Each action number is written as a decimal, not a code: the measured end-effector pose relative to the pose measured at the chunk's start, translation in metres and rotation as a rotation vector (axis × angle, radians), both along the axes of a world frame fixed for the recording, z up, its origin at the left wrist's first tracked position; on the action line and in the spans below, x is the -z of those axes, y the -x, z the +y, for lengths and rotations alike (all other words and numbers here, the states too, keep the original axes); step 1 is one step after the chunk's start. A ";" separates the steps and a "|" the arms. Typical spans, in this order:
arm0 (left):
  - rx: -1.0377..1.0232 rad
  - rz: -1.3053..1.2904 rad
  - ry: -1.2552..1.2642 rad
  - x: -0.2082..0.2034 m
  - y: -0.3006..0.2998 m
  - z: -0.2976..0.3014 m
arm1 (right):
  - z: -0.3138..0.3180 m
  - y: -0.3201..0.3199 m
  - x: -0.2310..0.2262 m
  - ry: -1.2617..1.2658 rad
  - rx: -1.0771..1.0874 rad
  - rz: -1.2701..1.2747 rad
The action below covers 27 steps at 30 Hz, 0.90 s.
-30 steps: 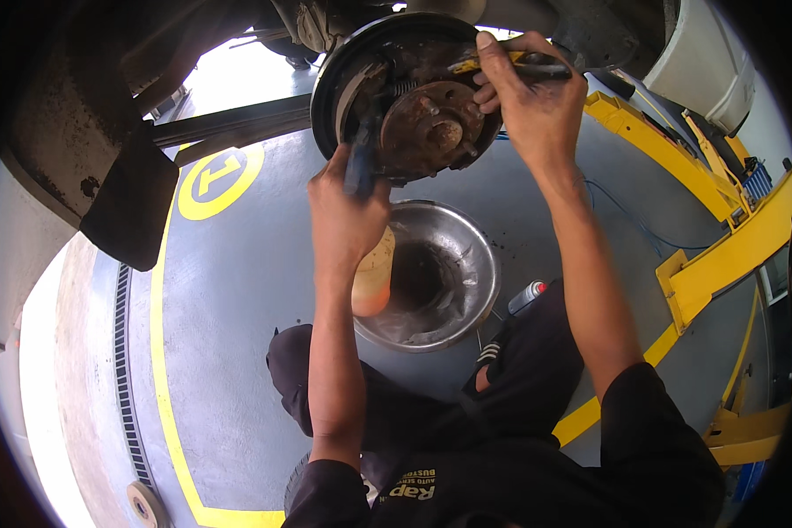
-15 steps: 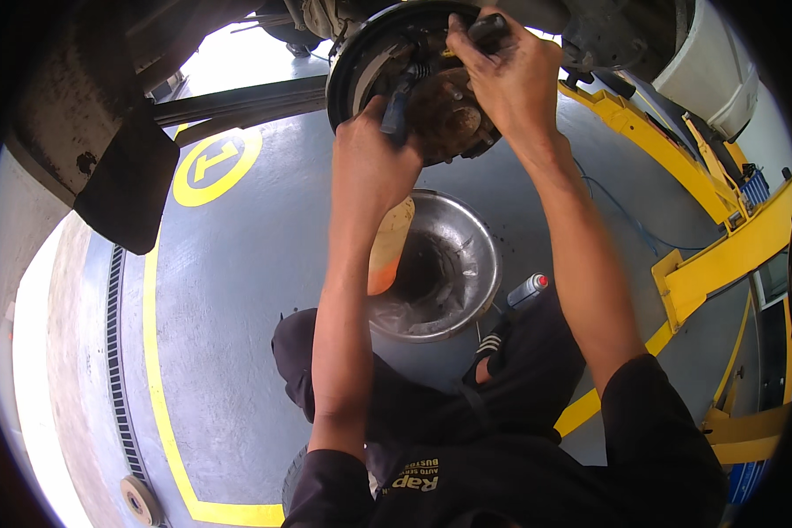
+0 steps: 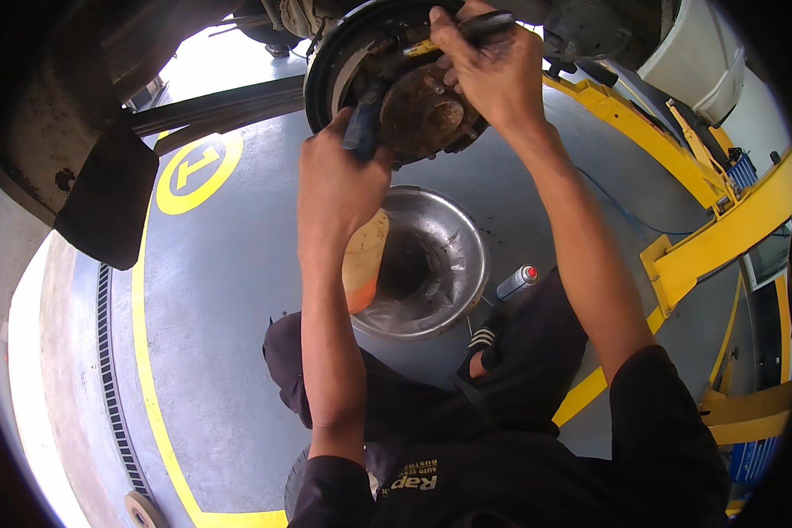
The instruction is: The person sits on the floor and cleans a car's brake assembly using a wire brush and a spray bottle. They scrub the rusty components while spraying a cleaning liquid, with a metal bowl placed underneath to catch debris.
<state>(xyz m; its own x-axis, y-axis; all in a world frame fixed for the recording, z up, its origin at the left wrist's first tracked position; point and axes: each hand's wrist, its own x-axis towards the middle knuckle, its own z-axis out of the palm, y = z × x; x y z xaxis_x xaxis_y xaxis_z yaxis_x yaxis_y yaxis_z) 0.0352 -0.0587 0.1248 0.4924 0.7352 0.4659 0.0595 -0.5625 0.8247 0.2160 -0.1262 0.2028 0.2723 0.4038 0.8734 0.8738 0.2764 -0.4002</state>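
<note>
Above me is an opened drum brake [image 3: 427, 110], its rusty hub with studs facing me inside a dark backing plate. My left hand [image 3: 341, 176] is closed around a tool with a blue-grey handle [image 3: 363, 130], which reaches into the left side of the brake; its working end is hard to make out. At the upper right of the hub, my right hand [image 3: 495, 75] grips a long tool with a black and yellow handle [image 3: 487, 25]. That tool lies nearly level across the brake's upper part, and its tip is lost among the dark parts.
Below the brake stands a round metal basin [image 3: 475, 264] with a dark middle; a translucent bottle with orange liquid [image 3: 365, 264] stands at its left. A spray can with a red top [image 3: 517, 282] lies near my foot. Yellow lift arms [image 3: 722, 246] stand right; a dark flap [image 3: 106, 207] hangs left.
The brake and both hands sit slightly further left in view. The right hand's tool has swung closer to level, showing its yellow part more. Both hands keep their grips.
</note>
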 end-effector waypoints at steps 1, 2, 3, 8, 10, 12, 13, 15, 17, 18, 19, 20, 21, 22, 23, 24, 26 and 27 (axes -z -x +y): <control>0.002 -0.012 -0.014 0.002 -0.002 -0.001 | -0.010 -0.017 -0.003 0.006 -0.035 0.106; -0.005 -0.022 -0.032 0.004 -0.005 -0.002 | -0.018 -0.025 -0.009 0.011 -0.080 0.213; -0.013 -0.032 -0.050 0.006 -0.006 -0.003 | -0.020 -0.029 -0.011 -0.004 -0.008 0.227; -0.028 -0.033 -0.041 0.008 0.003 0.002 | 0.008 0.007 0.007 -0.010 0.103 -0.067; -0.002 -0.043 -0.011 0.006 0.003 0.001 | -0.004 -0.021 0.006 0.076 -0.002 0.190; -0.005 -0.025 -0.036 0.008 -0.001 0.000 | -0.027 -0.062 -0.004 0.114 0.116 0.093; -0.020 -0.034 -0.048 0.009 -0.003 -0.001 | -0.027 -0.067 -0.004 0.080 0.130 0.039; -0.061 -0.028 -0.086 0.013 -0.004 0.002 | -0.021 -0.045 -0.007 0.024 0.135 -0.049; -0.044 -0.015 -0.042 0.010 0.000 0.002 | -0.017 -0.012 -0.008 -0.010 0.131 -0.148; -0.035 -0.014 -0.013 0.010 0.001 0.002 | -0.015 -0.002 -0.011 0.035 0.184 -0.159; -0.049 -0.021 -0.038 0.010 0.001 0.004 | -0.013 0.008 -0.014 0.080 0.238 -0.170; -0.050 -0.026 -0.059 0.012 -0.004 0.005 | -0.014 0.015 -0.015 0.129 0.304 -0.180; -0.045 -0.033 -0.066 0.011 -0.006 0.004 | -0.013 0.024 -0.016 0.186 0.346 -0.241; -0.043 -0.035 -0.067 0.013 -0.006 0.003 | -0.011 0.022 -0.012 0.144 0.264 -0.275; -0.027 -0.043 -0.060 0.009 -0.005 0.000 | -0.013 0.013 -0.011 0.112 0.181 -0.129; -0.010 -0.048 -0.051 0.007 -0.005 -0.002 | -0.015 -0.003 -0.009 0.080 0.099 0.018; -0.029 -0.047 -0.061 0.010 -0.010 0.001 | -0.027 -0.035 -0.014 0.085 0.063 0.114; -0.040 -0.047 -0.056 0.011 -0.012 0.001 | -0.027 -0.032 -0.015 0.073 0.143 -0.001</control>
